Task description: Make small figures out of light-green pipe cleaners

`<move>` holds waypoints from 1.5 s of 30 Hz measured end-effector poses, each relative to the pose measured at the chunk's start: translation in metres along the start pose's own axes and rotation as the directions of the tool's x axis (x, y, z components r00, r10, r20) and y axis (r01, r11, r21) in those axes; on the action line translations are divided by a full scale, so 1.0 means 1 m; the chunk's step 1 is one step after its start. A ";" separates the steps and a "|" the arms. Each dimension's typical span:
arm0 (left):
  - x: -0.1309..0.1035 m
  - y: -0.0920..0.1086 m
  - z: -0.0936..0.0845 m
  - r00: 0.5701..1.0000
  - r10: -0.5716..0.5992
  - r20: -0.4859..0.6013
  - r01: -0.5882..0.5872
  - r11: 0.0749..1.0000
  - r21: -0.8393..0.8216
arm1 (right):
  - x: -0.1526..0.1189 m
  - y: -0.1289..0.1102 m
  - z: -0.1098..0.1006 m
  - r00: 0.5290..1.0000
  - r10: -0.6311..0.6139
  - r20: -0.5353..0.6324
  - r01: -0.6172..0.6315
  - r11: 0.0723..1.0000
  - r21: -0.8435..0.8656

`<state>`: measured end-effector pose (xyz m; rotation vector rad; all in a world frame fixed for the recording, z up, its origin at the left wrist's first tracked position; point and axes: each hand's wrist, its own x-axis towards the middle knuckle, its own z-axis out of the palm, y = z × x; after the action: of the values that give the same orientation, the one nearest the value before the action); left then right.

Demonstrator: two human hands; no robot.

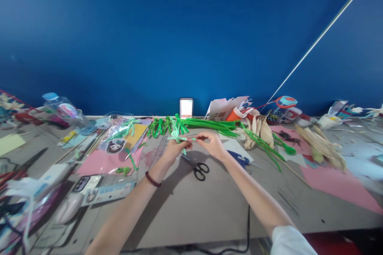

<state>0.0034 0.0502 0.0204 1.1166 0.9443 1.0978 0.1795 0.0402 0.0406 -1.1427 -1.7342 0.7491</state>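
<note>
My left hand [176,149] is closed on a pale green pipe-cleaner figure [175,134] with several thin arms sticking out. My right hand [211,143] pinches the tip of one of its arms, just to the right. Under and between the hands, black-handled scissors [200,170] lie on the table, blades pointing away. Behind the figure stands a row of darker green pipe-cleaner pieces [161,126], and a bundle of long green pipe cleaners [209,125] stretches to the right. A clear ruler [158,153] lies left of my left hand.
A blue glue gun [239,159] lies right of the scissors. Pink paper [104,163] and a clear plastic bag [116,135] are on the left, near a water bottle [67,109]. Dried husks [266,132] and an orange cup [235,114] stand at the right back. A blue wall [179,40] rises behind.
</note>
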 end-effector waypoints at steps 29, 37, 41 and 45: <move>-0.008 0.016 0.011 0.996 -0.061 0.060 0.072 0.973 -0.220 | -0.002 -0.007 -0.001 0.957 -0.286 -0.044 0.280 0.955 -0.099; -0.010 0.018 0.008 0.909 -0.317 0.270 0.403 0.833 -0.378 | -0.002 -0.003 -0.003 0.935 -0.350 -0.062 0.343 0.934 -0.104; -0.010 0.024 0.007 0.940 -0.254 0.229 0.321 0.885 -0.336 | -0.003 -0.005 -0.004 0.948 -0.295 -0.119 0.286 0.954 -0.085; -0.010 0.029 0.006 0.983 -0.127 0.132 0.152 0.967 -0.203 | -0.002 -0.005 -0.004 0.958 -0.233 -0.168 0.224 0.972 -0.071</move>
<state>0.0018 0.0414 0.0504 0.9156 0.7803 0.9815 0.1810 0.0362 0.0460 -0.9890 -1.7078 0.4520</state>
